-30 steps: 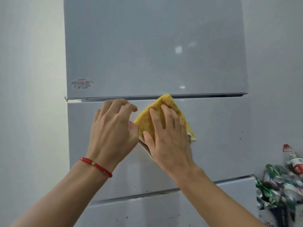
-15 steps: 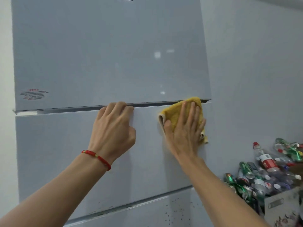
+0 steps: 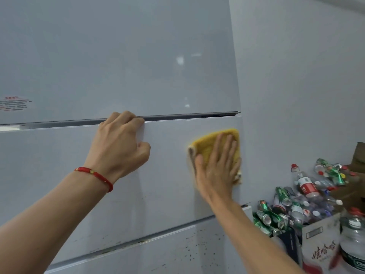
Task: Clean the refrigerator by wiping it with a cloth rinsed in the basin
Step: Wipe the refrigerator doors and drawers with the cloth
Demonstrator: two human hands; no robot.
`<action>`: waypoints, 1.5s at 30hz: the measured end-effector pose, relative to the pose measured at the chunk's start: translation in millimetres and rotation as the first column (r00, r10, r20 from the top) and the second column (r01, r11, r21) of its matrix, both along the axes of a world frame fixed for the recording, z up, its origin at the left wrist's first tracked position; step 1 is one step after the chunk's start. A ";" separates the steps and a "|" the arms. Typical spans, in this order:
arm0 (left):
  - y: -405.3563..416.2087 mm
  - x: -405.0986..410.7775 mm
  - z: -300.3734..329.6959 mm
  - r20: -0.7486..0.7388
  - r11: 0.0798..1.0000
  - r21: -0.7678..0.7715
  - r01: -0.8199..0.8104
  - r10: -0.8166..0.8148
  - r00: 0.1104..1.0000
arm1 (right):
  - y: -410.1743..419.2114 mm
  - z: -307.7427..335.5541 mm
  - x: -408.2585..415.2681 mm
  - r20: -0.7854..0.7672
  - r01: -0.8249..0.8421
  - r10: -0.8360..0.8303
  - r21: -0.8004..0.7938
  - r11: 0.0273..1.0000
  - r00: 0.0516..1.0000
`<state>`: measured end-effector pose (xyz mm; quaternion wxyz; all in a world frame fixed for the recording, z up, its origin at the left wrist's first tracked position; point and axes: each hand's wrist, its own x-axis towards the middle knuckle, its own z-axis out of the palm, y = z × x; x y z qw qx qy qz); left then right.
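In the head view, the tall pale grey glossy refrigerator (image 3: 118, 56) stands upright, its long axis vertical and its door fronts facing the person. Horizontal seams split it into an upper door, a middle drawer and a lower drawer speckled with dark spots. The folded yellow terry cloth (image 3: 217, 139) lies flat on the middle drawer front, at its upper right corner, its right side reaching the refrigerator's right edge. The right hand (image 3: 217, 169) presses it there with straight fingers pointing up, released rather than grasping. The left hand (image 3: 118, 147), above a red cord bracelet (image 3: 94, 175), curls its fingers into the seam over the drawer's top edge. Bare drawer front stretches leftward and below. A cardboard box of crushed cans and plastic bottles (image 3: 308, 206) sits just right of the refrigerator against the white wall (image 3: 296, 76).
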<state>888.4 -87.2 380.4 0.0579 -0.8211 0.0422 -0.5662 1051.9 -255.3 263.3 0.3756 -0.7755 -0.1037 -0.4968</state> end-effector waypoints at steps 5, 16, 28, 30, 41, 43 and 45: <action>1.0 -1.0 -0.4 -0.010 1.000 0.002 -0.022 0.022 1.000 | -6.2 29.7 -4.4 0.300 0.090 0.041 -0.410 0.908 0.953; 20.6 -45.6 -44.3 -0.056 0.994 -0.084 0.076 -0.081 0.995 | -35.2 -54.5 16.2 0.014 0.020 -0.019 -0.068 0.998 1.000; 104.0 -103.5 -132.5 0.053 0.662 -0.750 -0.008 0.072 0.996 | 29.3 7.2 -30.6 0.330 0.020 0.203 -0.565 0.825 0.922; 120.3 -119.4 -134.1 -0.031 0.614 -0.787 -0.061 0.060 0.998 | 59.2 6.3 -45.5 0.256 -0.017 0.122 -0.376 0.926 0.959; 139.6 -141.6 -104.4 0.147 0.304 -0.935 0.181 -0.133 0.980 | 249.3 53.2 -157.4 0.431 0.006 0.460 -0.735 0.678 0.777; 134.6 -143.1 -104.8 0.177 0.272 -0.939 0.212 -0.150 0.973 | 242.3 45.6 -147.5 0.465 0.114 0.560 -0.829 0.548 0.686; 131.8 -145.9 -105.6 0.169 0.259 -0.945 0.198 -0.129 0.977 | 220.4 40.2 -132.2 0.490 0.139 0.591 -0.831 0.539 0.641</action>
